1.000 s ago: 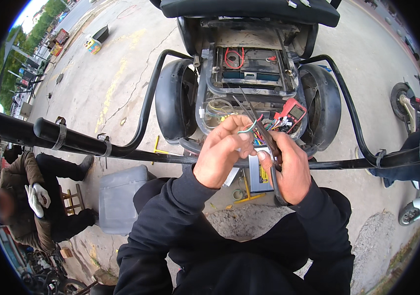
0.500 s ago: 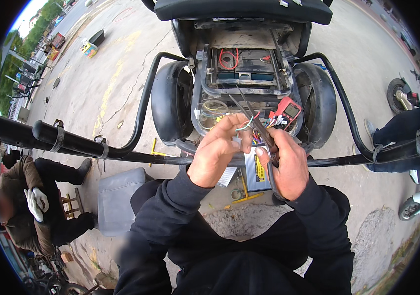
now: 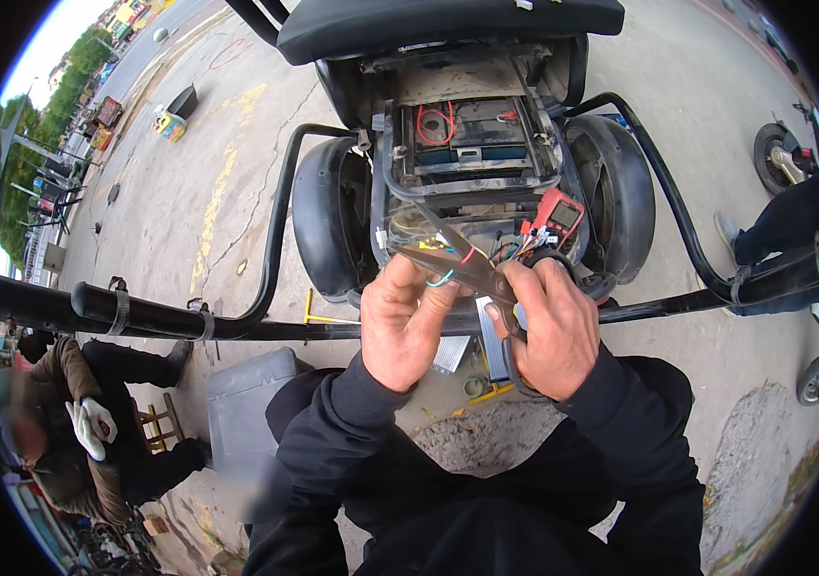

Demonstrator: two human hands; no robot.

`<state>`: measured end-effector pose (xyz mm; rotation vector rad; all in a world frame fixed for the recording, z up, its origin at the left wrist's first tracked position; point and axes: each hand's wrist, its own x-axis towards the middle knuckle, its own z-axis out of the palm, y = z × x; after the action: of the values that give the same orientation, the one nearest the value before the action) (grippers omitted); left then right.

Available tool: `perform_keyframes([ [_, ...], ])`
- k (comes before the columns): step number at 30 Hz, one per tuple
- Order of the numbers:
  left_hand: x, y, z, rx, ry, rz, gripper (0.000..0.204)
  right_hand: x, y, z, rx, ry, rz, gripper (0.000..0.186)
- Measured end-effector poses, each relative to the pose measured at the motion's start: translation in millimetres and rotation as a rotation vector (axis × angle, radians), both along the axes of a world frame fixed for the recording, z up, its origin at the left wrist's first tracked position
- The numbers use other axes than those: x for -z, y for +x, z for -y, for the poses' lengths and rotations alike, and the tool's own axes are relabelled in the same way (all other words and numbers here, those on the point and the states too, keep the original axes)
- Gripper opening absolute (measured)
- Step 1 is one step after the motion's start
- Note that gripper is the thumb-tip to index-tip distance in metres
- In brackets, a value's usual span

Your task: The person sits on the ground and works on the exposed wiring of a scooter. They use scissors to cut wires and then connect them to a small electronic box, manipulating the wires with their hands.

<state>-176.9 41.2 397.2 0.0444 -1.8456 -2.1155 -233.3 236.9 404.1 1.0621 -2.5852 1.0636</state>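
My right hand (image 3: pixel 555 331) is closed around the handles of a pair of large dark scissors (image 3: pixel 472 272). Their blades stand apart and point to the far left. Thumb and fingers of my left hand (image 3: pixel 396 336) pinch a thin green wire (image 3: pixel 442 279) beside the lower blade. A bit of red shows at the upper blade, and the wire's far end is hidden. Beyond the hands, a red multimeter (image 3: pixel 563 213) lies on a bundle of coloured wires (image 3: pixel 515 252) in the open vehicle frame. Below the right hand a finned metal box (image 3: pixel 494 350) is partly covered.
A black tubular bar (image 3: pixel 323 329) crosses before me, between two black fenders (image 3: pixel 331 226). Batteries (image 3: pixel 486 130) sit under the raised black seat (image 3: pixel 448 29). At left are a grey plastic case (image 3: pixel 254 408) and a seated person (image 3: pixel 73 413) in white gloves. Another person's leg (image 3: pixel 783 226) is at right.
The scissors have swung left, and their blades now spread over the left hand's fingertips. My left hand has shifted slightly left and down, still pinching the wire. The view has tilted a little.
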Motion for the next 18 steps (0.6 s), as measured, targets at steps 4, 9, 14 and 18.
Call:
perform_keyframes([
  [4, -4.0, 1.2, 0.4, -0.082, -0.249, 0.001, 0.012, -1.0, -1.5, -2.1, -0.037, -0.015, 0.048, 0.048],
  [9, -4.6, 2.1, 2.0, -0.157, -0.454, -0.049, 0.009, -1.3, -0.7, -2.1, -0.070, -0.054, 0.101, 0.049],
  [14, -2.4, 3.3, -3.2, -0.157, -0.394, -0.069, 0.011, -0.1, 1.0, -2.0, -0.050, -0.064, 0.076, 0.047],
  [18, -1.6, 4.3, -6.6, -0.136, -0.271, -0.097, 0.013, 0.3, 1.5, -0.6, -0.048, -0.092, 0.036, 0.045],
])
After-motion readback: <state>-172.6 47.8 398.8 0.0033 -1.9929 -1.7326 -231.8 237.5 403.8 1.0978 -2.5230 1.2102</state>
